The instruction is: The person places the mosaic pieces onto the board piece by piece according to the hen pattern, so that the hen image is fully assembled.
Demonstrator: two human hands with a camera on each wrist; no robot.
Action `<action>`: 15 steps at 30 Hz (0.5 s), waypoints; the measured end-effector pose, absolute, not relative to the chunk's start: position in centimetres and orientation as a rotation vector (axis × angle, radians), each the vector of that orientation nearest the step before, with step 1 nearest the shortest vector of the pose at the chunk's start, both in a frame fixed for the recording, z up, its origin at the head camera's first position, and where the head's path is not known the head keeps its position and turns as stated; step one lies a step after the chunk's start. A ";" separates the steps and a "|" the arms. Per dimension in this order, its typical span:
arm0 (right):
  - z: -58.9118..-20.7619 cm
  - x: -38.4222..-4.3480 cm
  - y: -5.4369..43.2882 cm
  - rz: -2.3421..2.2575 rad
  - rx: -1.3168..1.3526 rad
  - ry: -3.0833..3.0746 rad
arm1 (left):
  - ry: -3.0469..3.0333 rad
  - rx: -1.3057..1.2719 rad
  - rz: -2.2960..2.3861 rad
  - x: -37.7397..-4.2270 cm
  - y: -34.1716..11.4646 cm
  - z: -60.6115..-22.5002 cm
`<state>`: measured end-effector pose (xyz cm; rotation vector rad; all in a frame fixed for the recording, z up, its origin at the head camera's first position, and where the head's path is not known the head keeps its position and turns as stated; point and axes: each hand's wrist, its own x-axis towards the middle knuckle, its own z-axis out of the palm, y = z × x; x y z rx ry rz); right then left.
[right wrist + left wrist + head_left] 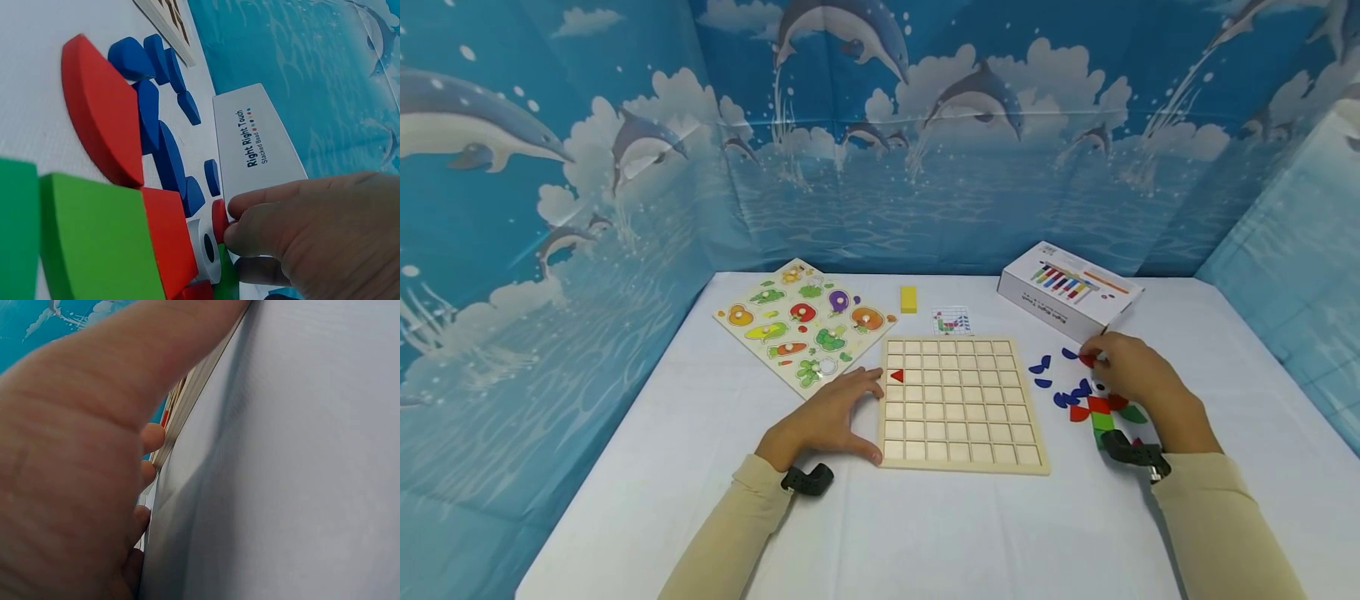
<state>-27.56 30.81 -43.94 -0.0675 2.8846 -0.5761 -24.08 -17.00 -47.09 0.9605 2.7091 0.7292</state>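
Note:
My left hand [835,414] lies at the left edge of a wooden grid board [964,469], thumb near its lower corner and fingertips at the upper part of that edge. In the left wrist view the thumb [119,369] runs along the board's side. A red triangle [898,377] sits in a left-column cell. Over the loose pieces at the right, my right hand [1131,367] pinches a small red block [219,220] between thumb and finger. Just beside it are a white block with a black oval [207,250] and a blue piece [212,177].
Several blue pieces [167,159], a red rounded block [100,109] and green blocks [100,237] lie right of the board. Behind stand a white box [1067,287], a pattern card [951,320] and a yellow block [908,299]. A vegetable puzzle board [752,348] lies at the left.

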 end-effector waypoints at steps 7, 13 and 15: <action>-43.9 -27.6 30.9 -0.546 -0.043 2.876 | 2.703 0.952 0.739 -24.0 -17.0 -46.9; -44.0 -27.6 31.1 -0.555 -0.067 2.870 | 2.703 0.951 0.730 -24.1 -17.0 -47.0; -44.0 -27.5 31.1 -0.549 -0.090 2.882 | 2.704 0.951 0.726 -24.1 -17.0 -47.1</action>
